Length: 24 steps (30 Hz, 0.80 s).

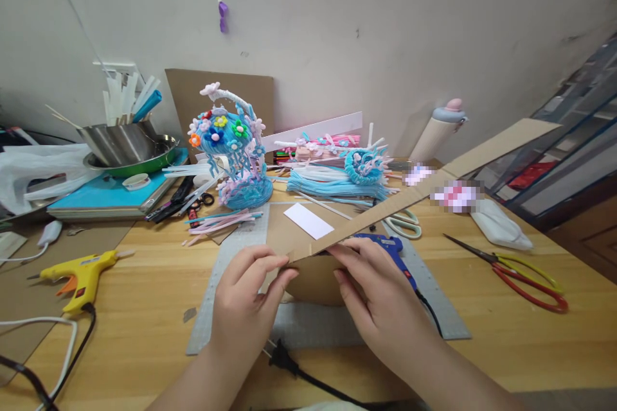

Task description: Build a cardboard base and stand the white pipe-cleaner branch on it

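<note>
A long cardboard strip (pixel 414 191) slants from between my hands up to the right. Its near end meets the edge of a brown cardboard piece (pixel 315 281) with a curved lower side. My left hand (pixel 245 292) pinches the strip's near end between thumb and fingertips. With its thumb on the curved piece and its fingers behind the edge, my right hand (pixel 380 289) grips the two where they meet. Just beyond lies a white paper rectangle (pixel 309 221) on a flat cardboard sheet (pixel 279 231). A blue glue gun (pixel 393 245) rests partly hidden behind my right hand.
A grey cutting mat (pixel 328 327) lies under the work. Red-and-yellow-handled scissors (pixel 523 279) are at right, a yellow glue gun (pixel 89 276) at left. A black plug (pixel 284 358) sits in front. Behind stand a pipe-cleaner flower lamp (pixel 241 148) and blue pipe cleaners (pixel 332 185).
</note>
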Each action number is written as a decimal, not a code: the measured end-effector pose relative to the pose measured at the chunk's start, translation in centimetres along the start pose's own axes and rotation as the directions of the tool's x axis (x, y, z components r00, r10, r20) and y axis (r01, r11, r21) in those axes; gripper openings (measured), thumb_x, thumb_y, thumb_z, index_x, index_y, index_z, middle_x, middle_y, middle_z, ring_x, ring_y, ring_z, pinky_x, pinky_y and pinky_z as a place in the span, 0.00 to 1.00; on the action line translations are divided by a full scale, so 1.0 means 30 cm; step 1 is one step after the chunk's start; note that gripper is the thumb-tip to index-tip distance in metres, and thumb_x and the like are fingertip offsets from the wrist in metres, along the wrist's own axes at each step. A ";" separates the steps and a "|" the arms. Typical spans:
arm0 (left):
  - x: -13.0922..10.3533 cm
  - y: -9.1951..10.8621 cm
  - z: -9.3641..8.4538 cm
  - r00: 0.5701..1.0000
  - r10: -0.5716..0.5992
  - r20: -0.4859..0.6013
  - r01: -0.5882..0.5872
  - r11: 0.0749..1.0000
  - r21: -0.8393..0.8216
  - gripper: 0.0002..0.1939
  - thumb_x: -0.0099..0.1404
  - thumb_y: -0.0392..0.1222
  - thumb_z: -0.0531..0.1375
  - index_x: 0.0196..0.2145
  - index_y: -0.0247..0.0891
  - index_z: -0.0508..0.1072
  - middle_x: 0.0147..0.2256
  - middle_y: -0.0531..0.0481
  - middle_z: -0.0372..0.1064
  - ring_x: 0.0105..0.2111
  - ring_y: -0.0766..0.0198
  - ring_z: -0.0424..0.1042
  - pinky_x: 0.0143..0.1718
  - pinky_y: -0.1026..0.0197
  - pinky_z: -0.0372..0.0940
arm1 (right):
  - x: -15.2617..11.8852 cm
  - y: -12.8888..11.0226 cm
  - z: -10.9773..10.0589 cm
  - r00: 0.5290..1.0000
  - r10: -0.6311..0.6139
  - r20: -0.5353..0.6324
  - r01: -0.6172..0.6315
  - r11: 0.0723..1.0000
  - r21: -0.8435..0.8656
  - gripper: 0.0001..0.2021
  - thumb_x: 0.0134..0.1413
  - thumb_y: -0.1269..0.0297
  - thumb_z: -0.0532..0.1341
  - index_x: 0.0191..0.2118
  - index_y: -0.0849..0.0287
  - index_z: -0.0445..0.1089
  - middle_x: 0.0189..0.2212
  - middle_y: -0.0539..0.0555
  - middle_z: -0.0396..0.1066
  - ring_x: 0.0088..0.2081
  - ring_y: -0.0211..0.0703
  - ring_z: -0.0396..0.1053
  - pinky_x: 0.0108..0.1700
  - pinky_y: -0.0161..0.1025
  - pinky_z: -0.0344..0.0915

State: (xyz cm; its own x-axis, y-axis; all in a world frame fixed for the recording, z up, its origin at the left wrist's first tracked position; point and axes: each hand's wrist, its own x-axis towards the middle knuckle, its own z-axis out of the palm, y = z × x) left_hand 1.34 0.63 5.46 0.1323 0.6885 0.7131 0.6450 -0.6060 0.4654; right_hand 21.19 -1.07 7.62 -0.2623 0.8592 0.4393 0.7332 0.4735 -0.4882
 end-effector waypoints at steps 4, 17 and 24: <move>-0.010 0.002 0.002 0.993 0.114 -0.030 -0.112 0.990 0.081 0.10 0.57 0.27 0.63 0.36 0.38 0.71 0.34 0.50 0.68 0.34 0.64 0.68 0.38 0.61 0.63 | -0.002 0.002 -0.001 1.000 0.002 -0.005 -0.002 1.000 -0.005 0.22 0.58 0.74 0.52 0.56 0.49 0.58 0.47 0.55 0.63 0.47 0.50 0.61 0.48 0.49 0.61; -0.025 0.025 -0.025 0.963 0.208 0.170 -0.182 0.971 -0.156 0.12 0.60 0.23 0.55 0.37 0.37 0.66 0.43 0.45 0.65 0.42 0.63 0.66 0.44 0.62 0.62 | 0.004 0.009 0.007 1.000 0.003 -0.018 -0.004 1.000 -0.004 0.22 0.57 0.74 0.52 0.56 0.50 0.59 0.46 0.54 0.64 0.46 0.49 0.61 0.47 0.48 0.61; -0.039 0.024 -0.022 0.993 -0.071 0.096 0.088 0.977 -0.194 0.10 0.63 0.28 0.54 0.37 0.42 0.65 0.31 0.54 0.68 0.32 0.68 0.67 0.35 0.66 0.62 | -0.001 0.008 0.001 1.000 0.004 -0.016 -0.004 1.000 -0.001 0.20 0.58 0.74 0.52 0.55 0.50 0.59 0.46 0.55 0.64 0.46 0.49 0.62 0.47 0.48 0.61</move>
State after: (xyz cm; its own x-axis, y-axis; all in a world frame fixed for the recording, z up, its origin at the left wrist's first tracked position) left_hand 1.16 -0.87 5.31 0.1579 0.7647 0.6248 0.4959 -0.6085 0.6195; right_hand 21.35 -0.98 7.46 -0.2491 0.8580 0.4491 0.7350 0.4695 -0.4892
